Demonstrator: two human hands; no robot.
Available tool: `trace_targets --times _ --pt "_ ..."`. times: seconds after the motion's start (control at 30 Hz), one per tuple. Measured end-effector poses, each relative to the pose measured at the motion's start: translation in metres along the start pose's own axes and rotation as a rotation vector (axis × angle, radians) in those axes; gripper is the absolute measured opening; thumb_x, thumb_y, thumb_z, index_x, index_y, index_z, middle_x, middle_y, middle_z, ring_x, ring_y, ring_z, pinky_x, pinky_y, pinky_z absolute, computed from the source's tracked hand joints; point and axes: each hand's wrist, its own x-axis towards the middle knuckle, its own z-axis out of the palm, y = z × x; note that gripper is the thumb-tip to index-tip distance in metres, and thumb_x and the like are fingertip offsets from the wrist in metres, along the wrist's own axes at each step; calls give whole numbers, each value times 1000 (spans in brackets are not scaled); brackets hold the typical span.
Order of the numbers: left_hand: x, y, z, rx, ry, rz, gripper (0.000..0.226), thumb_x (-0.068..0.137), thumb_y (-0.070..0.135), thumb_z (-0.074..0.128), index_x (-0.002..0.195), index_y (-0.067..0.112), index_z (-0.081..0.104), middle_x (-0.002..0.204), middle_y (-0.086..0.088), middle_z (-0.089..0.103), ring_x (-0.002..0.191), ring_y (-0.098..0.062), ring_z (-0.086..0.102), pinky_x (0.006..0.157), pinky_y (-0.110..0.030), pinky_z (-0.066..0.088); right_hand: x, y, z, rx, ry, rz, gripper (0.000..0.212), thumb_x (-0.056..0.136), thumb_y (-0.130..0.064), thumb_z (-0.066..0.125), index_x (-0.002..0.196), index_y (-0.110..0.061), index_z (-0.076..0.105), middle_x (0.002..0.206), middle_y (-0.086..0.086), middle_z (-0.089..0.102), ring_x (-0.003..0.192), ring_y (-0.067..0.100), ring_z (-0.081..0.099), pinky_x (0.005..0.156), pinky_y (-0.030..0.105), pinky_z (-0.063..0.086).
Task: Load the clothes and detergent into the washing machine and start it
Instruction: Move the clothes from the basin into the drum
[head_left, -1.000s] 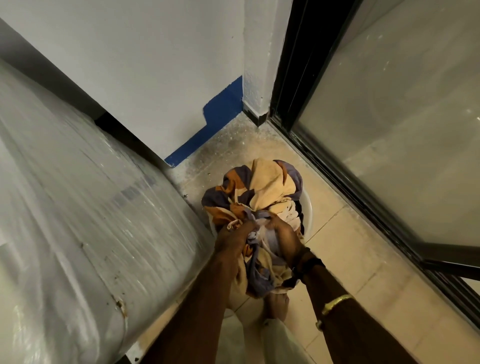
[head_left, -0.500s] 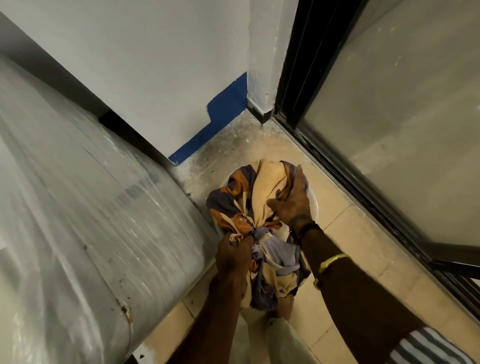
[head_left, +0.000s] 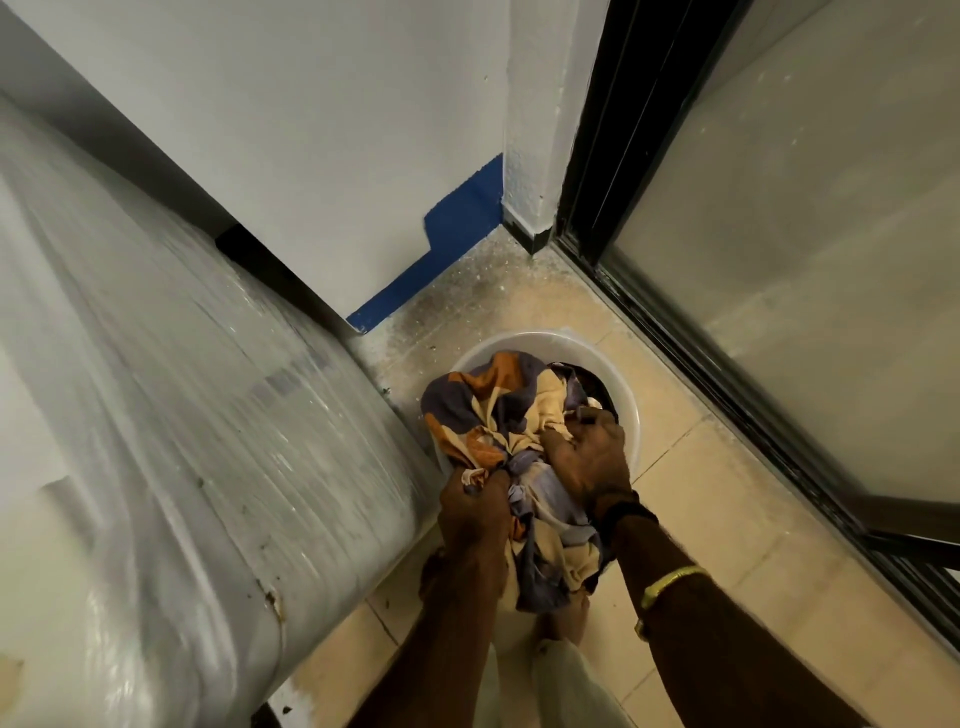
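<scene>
A bundle of patterned cloth (head_left: 493, 410) in orange, cream and purple bulges out of a white round basin (head_left: 524, 340) on the floor. My left hand (head_left: 475, 512) is clenched on a gathered knot of the cloth at the bundle's near side. My right hand (head_left: 589, 457) grips the fabric on the bundle's right, over the basin. The lower end of the cloth hangs between my forearms. The washing machine (head_left: 156, 441), white and wrapped in clear plastic, fills the left side; its lid and controls are out of sight.
A white wall with a blue painted base strip (head_left: 457, 234) stands behind the basin. A black-framed sliding glass door (head_left: 779, 260) runs along the right. Beige floor tiles (head_left: 727, 519) lie between the basin and the door. My foot (head_left: 558, 621) shows below the cloth.
The bundle has come up and toward me, so the basin's far rim now shows. My right hand slid from the top of the bundle down to its right side.
</scene>
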Motion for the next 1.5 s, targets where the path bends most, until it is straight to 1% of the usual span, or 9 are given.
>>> trace_targets --times 0.13,0.27,0.47,0.63,0.77,1.07,1.27,1.4,1.5 --pt "-14 10 0 -26 9 1 13 90 18 70 103 16 70 82 11 62 67 4 53 53 -9 35 -17 -8 -10 144 -112 74 66 88 -52 59 139 -9 52 148 11 46 134 32 43 111 36 34" --pt "-33 30 -5 -41 22 12 17 87 22 71 103 16 72 89 6 67 85 -18 67 64 -22 45 -34 -20 -25 117 -53 66 54 94 -45 57 136 -11 54 138 14 56 125 35 51 102 37 40" --pt "-69 55 -18 -81 14 75 20 91 20 69 110 14 68 99 3 64 83 -14 55 57 -13 34 -65 -41 -51 175 76 20 48 92 -47 58 124 -11 60 122 14 65 111 36 58 90 37 45" --pt "-108 73 -31 -127 -17 71 18 92 22 67 108 13 66 93 5 61 83 -15 59 55 -14 34 -98 -55 -76 229 167 9 46 91 -43 60 121 -12 45 110 17 66 97 39 62 75 39 48" --pt "-137 86 -46 -152 -43 87 5 95 19 65 95 18 60 77 11 56 63 4 49 43 -5 34 -119 -66 -95 206 153 -42 55 88 -51 50 130 -16 49 122 15 64 108 38 59 86 40 48" --pt "-198 120 -76 -158 -30 105 16 97 25 61 105 12 63 94 3 61 73 -9 51 51 -12 30 -160 -102 -143 129 172 -110 35 95 -35 55 120 -13 62 121 16 64 107 38 57 84 37 45" --pt "-242 152 -96 -163 -39 151 21 96 24 62 76 18 62 78 4 65 65 -11 59 54 -12 41 -184 -131 -182 74 178 -177 40 94 -42 45 118 -14 62 122 10 63 111 35 56 90 37 43" --pt "-274 175 -112 -112 5 129 41 98 38 59 120 4 63 107 -6 60 97 -24 54 84 -27 38 -204 -149 -206 96 209 -193 42 94 -44 48 123 -17 60 125 9 61 115 34 54 94 38 43" --pt "-299 188 -123 -120 11 51 53 97 45 59 132 5 55 129 -13 58 123 -31 53 97 -33 40 -221 -162 -220 148 239 -191 44 91 -50 49 120 -21 62 123 12 63 111 37 56 92 43 47"
